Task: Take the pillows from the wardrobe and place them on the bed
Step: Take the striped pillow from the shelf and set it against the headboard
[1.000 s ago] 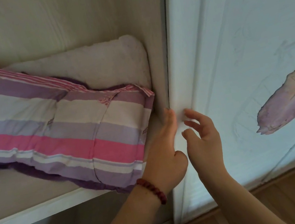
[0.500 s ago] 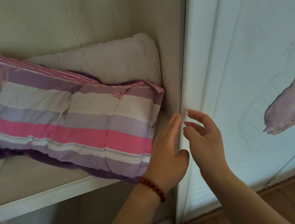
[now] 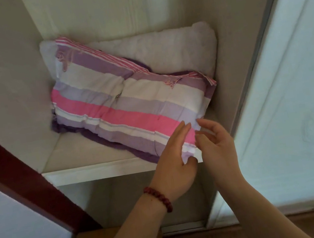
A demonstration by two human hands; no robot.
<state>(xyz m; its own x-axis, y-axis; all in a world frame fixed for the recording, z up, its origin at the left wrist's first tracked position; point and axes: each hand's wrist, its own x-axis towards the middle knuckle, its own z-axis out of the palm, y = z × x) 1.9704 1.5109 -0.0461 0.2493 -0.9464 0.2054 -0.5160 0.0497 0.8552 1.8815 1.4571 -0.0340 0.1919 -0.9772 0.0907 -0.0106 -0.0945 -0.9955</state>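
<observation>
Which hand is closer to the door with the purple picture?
The right hand. It is just left of the door, at the corner of the striped pillow; the left hand is farther left, over its front edge.

- Striped pillow (image 3: 129, 107): broad pink, lilac, purple and white bands. It lies flat and askew on the wardrobe shelf (image 3: 98, 171), with its near right corner overhanging the shelf's front edge. Dark purple fabric (image 3: 64, 129) shows under its edges.
- White fleecy pillow (image 3: 171, 48): at the back of the same shelf, its front partly covered by the first.
</observation>
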